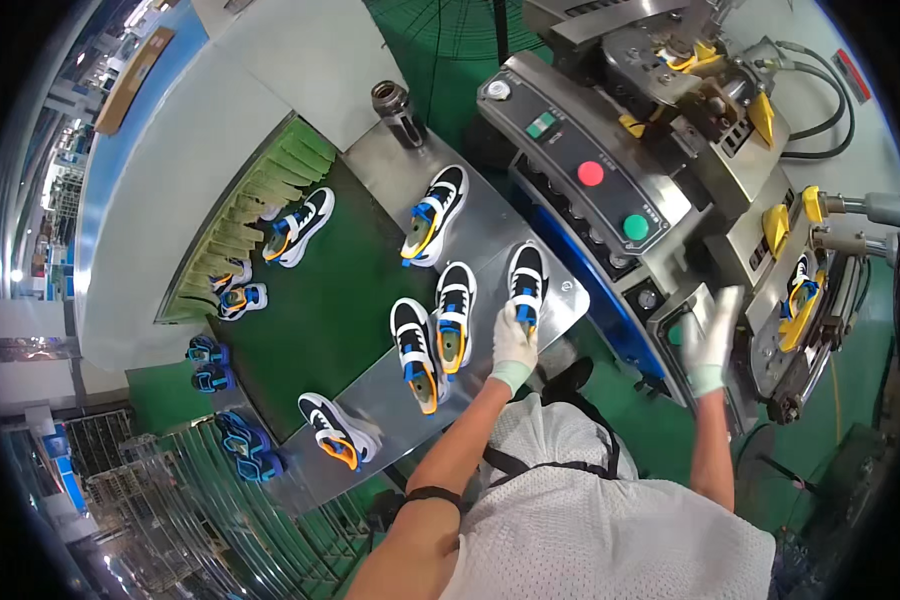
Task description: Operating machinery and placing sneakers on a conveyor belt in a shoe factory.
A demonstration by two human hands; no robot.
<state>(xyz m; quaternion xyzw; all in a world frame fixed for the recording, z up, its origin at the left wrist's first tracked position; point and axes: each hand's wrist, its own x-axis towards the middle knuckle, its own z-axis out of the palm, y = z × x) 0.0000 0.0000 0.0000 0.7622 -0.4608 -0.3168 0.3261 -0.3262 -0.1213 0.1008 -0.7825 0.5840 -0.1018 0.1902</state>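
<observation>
We see a steel bench (490,225) beside a green conveyor (320,310) on a factory floor; left hand (515,345) grips a sneaker (526,282); right hand (710,340), fingers spread, rests on the machine (670,180).

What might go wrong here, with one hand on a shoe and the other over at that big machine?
The left hand grips a shoe near the edge of the metal shelf; a careless pull might knock it or the neighbouring shoe off. The right hand rests on the machine beside a clamp holding another shoe; fingers could get pinched if it moves. Attention is split between both sides.
</observation>
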